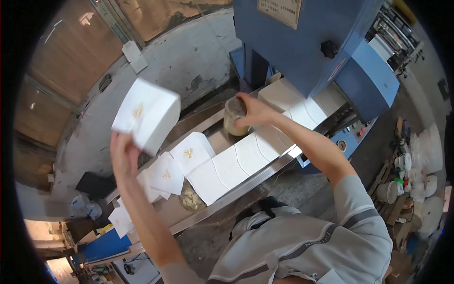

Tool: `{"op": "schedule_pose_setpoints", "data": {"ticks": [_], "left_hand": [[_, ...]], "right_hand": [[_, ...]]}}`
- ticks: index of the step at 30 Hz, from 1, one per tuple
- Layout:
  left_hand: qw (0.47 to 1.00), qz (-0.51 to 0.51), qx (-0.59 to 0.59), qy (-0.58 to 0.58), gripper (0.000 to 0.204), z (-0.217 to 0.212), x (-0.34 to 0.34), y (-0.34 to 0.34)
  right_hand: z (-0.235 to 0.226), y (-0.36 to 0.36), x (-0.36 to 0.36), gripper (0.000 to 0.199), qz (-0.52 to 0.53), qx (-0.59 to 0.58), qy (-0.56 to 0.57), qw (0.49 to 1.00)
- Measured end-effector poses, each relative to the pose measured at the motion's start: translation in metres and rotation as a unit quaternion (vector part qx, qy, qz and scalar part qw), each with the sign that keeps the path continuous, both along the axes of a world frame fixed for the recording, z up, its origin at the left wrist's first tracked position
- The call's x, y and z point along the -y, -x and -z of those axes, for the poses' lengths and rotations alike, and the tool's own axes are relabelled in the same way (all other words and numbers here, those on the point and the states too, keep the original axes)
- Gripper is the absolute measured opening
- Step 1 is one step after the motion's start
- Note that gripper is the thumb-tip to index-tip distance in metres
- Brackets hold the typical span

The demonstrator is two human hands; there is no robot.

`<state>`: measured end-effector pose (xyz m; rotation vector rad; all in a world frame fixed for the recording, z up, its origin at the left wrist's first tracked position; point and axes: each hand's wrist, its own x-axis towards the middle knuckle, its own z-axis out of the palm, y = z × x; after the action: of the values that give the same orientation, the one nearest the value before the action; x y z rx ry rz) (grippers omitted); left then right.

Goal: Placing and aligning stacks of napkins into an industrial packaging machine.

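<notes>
My left hand (124, 154) is closed on the lower edge of a thick stack of white paper napkins (149, 116) with a small gold print, raised above the trough at the left and slightly blurred. With its fingers round the upper part of a glass jar (231, 122), my right hand (255, 112) is over the middle of the trough. The jar looks upright, its contents unclear. Just below it runs a long row of packed white napkins (239, 161). Loose printed napkins (191, 154) lie fanned out left of that row, and a crumpled, plastic-looking yellowish bundle (191, 199) sits at its left end.
A metal-edged trough (222, 201) runs diagonally toward the blue machine (288, 45) at the upper right. Beyond it are a worn pale wall (189, 52) and brown panels. Buckets (388, 191) and clutter stand at the right, and a blue surface (106, 246) is at the lower left.
</notes>
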<state>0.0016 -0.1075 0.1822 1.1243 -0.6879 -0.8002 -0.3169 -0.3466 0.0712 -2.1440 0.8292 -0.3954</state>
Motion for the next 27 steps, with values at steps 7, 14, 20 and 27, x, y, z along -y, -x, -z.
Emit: {"op": "schedule_pose_setpoints", "data": {"ticks": [7,14,20,27], "left_hand": [[0.99,-0.125,-0.04,-0.05,0.047,0.043,-0.191,0.016],[0.963,-0.004,-0.268,-0.02,0.084,0.062,-0.198,0.138],[0.908,0.3,-0.294,-0.017,0.083,0.121,-0.176,0.167],[0.841,0.392,-0.366,-0.064,0.099,0.162,-0.187,0.23]], "right_hand": [[0.009,0.0,0.001,0.08,0.069,-0.321,0.296,0.897],[-0.06,-0.009,-0.116,0.06,0.01,0.031,-0.012,0.999],[-0.017,0.065,-0.272,0.06,0.094,0.181,-0.596,0.776],[0.007,0.147,-0.328,0.072,0.21,0.209,-0.661,0.69]]}}
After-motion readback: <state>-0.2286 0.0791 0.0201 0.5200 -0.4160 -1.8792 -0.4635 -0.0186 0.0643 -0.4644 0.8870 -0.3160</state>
